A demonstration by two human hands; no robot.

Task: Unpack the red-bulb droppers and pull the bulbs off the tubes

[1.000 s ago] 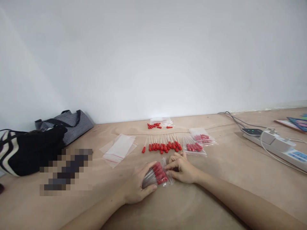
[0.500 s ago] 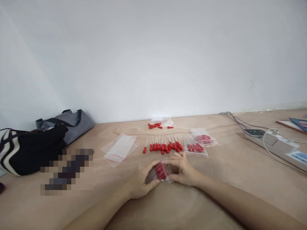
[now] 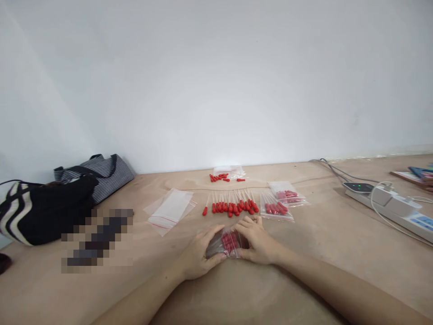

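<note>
Both my hands meet on a small clear zip bag filled with red-bulbed droppers, low on the tan table. My left hand wraps round the bag's left end, thumb underneath. My right hand presses on its right end with fingers curled over it. Just beyond my hands lies a row of loose droppers with red bulbs. To their right sit two filled bags.
A stack of empty zip bags lies to the left. Loose red bulbs sit by the wall. Two bags, one striped and one black, stand at far left. A power strip with cables runs along the right.
My hands have closed in on the bag of droppers, squeezing it shorter, and shifted slightly toward the wall. Less of the red bulbs shows between them now.
</note>
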